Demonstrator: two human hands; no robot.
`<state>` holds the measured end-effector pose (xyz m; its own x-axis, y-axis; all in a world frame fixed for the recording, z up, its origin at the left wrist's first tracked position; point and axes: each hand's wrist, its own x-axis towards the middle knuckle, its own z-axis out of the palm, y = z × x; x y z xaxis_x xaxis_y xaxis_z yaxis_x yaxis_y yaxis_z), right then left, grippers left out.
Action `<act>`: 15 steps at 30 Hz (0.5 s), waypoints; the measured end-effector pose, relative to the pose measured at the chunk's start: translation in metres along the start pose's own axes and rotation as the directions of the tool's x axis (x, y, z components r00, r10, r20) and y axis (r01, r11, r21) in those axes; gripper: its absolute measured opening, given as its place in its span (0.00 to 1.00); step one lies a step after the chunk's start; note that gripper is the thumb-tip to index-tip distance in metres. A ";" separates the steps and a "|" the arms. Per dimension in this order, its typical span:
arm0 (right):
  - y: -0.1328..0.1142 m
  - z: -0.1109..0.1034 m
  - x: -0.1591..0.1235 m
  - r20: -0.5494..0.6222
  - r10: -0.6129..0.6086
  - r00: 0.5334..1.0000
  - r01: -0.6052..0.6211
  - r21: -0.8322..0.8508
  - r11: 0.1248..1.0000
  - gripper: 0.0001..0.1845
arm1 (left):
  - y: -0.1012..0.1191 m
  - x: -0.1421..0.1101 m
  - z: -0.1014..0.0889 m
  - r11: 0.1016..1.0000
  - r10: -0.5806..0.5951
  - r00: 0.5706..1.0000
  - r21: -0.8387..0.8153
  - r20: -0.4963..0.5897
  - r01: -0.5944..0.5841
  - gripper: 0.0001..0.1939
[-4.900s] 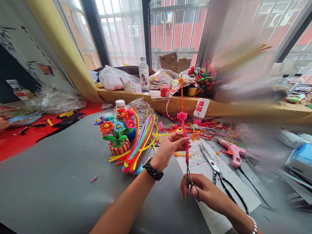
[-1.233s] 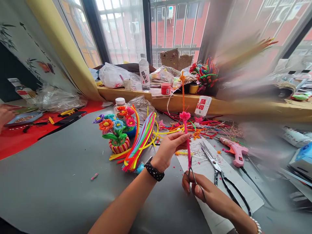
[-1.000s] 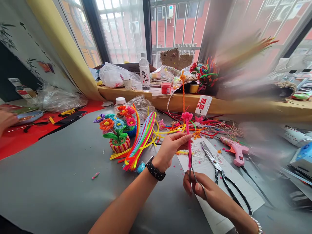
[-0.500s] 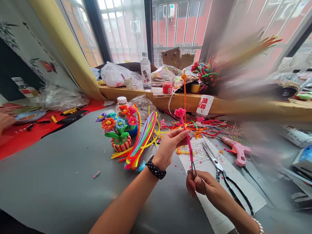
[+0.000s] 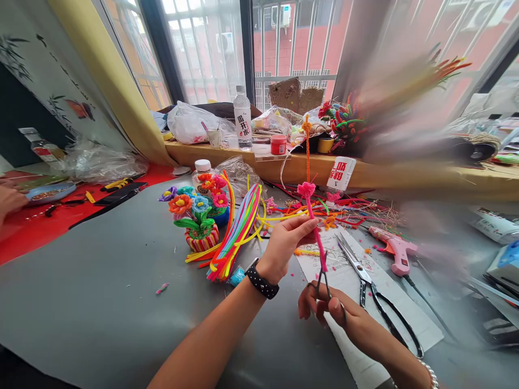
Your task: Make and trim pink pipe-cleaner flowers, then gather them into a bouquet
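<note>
My left hand (image 5: 284, 243) pinches a pink pipe cleaner (image 5: 314, 227) upright; it carries a pink pompom-like knot (image 5: 306, 189) and a thin orange stem with a knot (image 5: 307, 146) rising above. My right hand (image 5: 324, 305) grips small scissors (image 5: 323, 273), whose blades point up at the pink stem's lower end. Both hands hover over a white paper sheet (image 5: 377, 324) on the grey table (image 5: 101, 302).
Large black-handled scissors (image 5: 365, 281) and a pink glue gun (image 5: 391, 247) lie to the right. A bundle of coloured pipe cleaners (image 5: 237, 232) and a pipe-cleaner flower pot (image 5: 197, 216) sit left. The cluttered windowsill holds a water bottle (image 5: 242, 119). Another person's hand (image 5: 8, 197) is far left.
The small scissors have shifted slightly left and their blades now sit at the pink stem's bottom end. My left hand keeps holding the stem, which tilts a little.
</note>
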<state>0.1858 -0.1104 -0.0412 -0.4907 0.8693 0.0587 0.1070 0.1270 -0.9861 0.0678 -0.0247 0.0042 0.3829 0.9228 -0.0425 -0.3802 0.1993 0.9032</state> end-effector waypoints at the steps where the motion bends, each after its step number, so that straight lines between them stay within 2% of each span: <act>1: -0.001 0.000 0.000 0.003 0.005 1.000 -0.005 0.001 1.000 0.29 | 0.000 0.000 0.000 1.000 -0.001 1.000 0.001 0.003 0.001 0.13; 7: 0.000 -0.001 0.000 -0.007 0.027 1.000 -0.027 -0.050 0.998 0.29 | 0.001 0.000 0.000 1.000 0.007 1.000 0.000 0.013 -0.007 0.10; 15: 0.014 0.000 0.001 -0.095 0.052 0.994 -0.053 -0.008 0.999 0.31 | 0.000 0.003 -0.004 0.999 0.021 0.999 -0.033 -0.030 -0.022 0.10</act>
<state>0.1865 -0.1075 -0.0549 -0.4006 0.9160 0.0217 0.1394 0.0843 -0.9866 0.0658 -0.0212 0.0023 0.3494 0.9363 -0.0368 -0.4162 0.1902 0.8892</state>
